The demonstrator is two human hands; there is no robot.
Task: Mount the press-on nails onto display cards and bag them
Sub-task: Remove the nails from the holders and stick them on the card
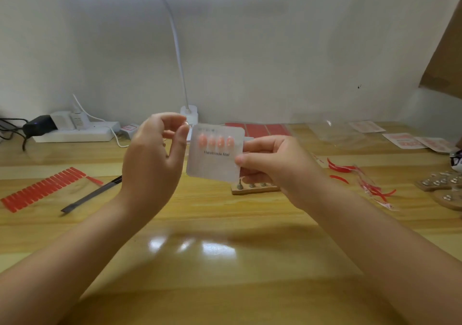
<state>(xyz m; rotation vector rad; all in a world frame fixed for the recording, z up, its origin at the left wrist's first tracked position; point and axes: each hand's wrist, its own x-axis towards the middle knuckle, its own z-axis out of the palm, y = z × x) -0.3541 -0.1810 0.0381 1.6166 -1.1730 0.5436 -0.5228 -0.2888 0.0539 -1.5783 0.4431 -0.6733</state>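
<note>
While the right hand pinches the light, stiff display card by its edge, the left hand hovers loosely curled beside it, holding nothing visible.

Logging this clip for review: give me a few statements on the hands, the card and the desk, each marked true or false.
1. The right hand holds the display card off the desk. True.
2. Four nails sit in a row on the card. True.
3. The left hand grips the dark tool. False: the tool lies on the desk; the left hand is raised beside the card.
4. The card is already bagged. False: no bag around it shows.
</note>
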